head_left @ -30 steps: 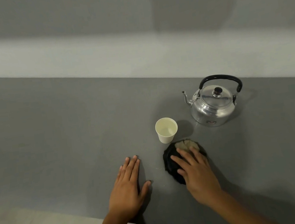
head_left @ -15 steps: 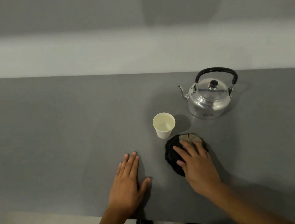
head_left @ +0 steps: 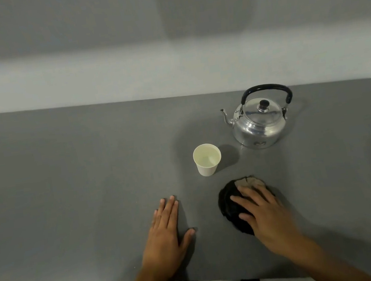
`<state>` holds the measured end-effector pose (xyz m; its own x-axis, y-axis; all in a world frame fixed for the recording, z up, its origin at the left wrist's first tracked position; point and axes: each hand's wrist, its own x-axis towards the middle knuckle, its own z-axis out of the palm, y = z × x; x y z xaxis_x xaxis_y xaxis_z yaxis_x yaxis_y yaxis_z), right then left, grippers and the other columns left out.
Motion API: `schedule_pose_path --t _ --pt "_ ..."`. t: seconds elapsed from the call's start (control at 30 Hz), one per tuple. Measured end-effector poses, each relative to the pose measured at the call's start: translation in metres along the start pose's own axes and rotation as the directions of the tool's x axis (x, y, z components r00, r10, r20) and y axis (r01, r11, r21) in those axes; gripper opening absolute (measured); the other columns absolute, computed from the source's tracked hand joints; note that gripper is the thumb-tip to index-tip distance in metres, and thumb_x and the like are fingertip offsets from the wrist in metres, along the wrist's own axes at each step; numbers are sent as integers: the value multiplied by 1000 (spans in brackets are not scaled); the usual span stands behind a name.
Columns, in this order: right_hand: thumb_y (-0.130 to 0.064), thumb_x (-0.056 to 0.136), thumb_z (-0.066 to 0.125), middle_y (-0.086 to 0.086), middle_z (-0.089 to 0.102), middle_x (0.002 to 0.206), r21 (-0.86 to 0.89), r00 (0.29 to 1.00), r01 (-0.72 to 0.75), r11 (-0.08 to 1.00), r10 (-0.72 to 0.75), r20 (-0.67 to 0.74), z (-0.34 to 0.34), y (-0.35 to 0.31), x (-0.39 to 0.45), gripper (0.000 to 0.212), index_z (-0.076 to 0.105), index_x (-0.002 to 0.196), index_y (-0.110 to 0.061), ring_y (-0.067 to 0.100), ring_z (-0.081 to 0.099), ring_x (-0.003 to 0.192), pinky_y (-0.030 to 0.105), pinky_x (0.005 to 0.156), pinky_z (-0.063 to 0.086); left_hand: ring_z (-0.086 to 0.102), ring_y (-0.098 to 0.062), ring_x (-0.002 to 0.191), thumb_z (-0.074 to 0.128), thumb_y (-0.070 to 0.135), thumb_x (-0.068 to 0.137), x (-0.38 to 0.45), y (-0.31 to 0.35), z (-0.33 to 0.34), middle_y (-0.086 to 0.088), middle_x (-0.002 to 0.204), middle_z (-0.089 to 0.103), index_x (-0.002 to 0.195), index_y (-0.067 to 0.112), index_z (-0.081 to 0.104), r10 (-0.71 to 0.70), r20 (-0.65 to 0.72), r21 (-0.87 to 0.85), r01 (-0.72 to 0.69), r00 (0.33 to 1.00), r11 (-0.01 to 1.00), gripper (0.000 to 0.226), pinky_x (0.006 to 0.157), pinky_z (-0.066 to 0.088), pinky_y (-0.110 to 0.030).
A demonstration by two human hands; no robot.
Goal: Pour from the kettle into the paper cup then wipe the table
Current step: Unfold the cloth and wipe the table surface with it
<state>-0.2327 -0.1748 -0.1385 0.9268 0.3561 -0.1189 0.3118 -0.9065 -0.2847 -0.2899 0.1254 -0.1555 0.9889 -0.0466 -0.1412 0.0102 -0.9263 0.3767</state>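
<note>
Right hand [head_left: 265,218] pressing flat, unclenched, on the cloth [head_left: 233,207] lying near the cup [head_left: 207,160] and kettle [head_left: 259,124], left hand [head_left: 167,235] resting open on the surface [head_left: 66,181] beside it

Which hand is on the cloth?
The right hand: it lies flat on the dark cloth, near the paper cup. The left hand lies flat on the bare table, touching nothing else.

Dim, flat indoor light, grey counter [head_left: 66,181] evenly lit, soft shadow right of the paper cup [head_left: 207,160], bright highlights on the kettle [head_left: 259,122], right hand [head_left: 265,215] slightly motion-blurred, mild softness toward frame edges
</note>
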Motion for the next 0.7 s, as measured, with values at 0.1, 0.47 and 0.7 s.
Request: schedule_pose_path --t 0.1,0.47,0.7 --pt "-46 103 39 -12 31 162 25 996 -92 995 92 -6 3 -26 18 47 39 150 -43 29 18 150 52 115 33 -26 -1 149 20 81 90 0 1 -2 18 167 -13 160 31 -8 4 2 -23 -4 1000 1000 91 123 -8 -34" --pt "-44 102 43 -25 20 164 111 980 180 977 -188 59 19 -66 -3 48 36 149 -48 15 4 155 37 119 18 -18 2 151 60 55 90 -4 -1 -13 21 166 -2 161 29 5 50 -31 -180 -54 998 982 94 125 2 -37" --pt "-21 100 55 -13 41 154 349 992 -27 937 67 -104 0 -27 -20 41 58 140 -31 8 30 146 31 118 30 -1 -3 155 57 35 91 7 26 -12 23 163 17 154 35 30 196 -101 -208 -213 975 954 68 124 9 -33"
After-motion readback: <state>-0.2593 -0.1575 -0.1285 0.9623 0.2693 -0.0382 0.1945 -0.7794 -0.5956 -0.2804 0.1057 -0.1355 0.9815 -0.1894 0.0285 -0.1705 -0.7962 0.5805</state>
